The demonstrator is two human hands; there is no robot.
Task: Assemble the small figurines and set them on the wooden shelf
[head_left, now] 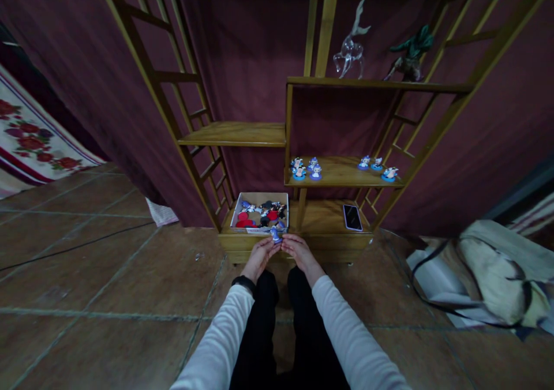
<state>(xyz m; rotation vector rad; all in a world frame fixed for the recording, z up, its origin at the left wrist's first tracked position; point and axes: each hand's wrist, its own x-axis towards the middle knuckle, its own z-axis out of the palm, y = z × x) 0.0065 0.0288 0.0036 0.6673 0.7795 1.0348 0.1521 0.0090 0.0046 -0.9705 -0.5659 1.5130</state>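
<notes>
I see L hand [261, 255] + R hand [298, 248], fingers nearly closed on figurine [276, 235], near side of box [259, 197]. Two-handed prob. b/c small.

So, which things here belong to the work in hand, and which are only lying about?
Seemingly in the work:
purple figurine, between left hand and right hand
open box of figurines
shelf figurines

Probably unrelated:
phone
clear ornament
dark statuette
bag
</notes>
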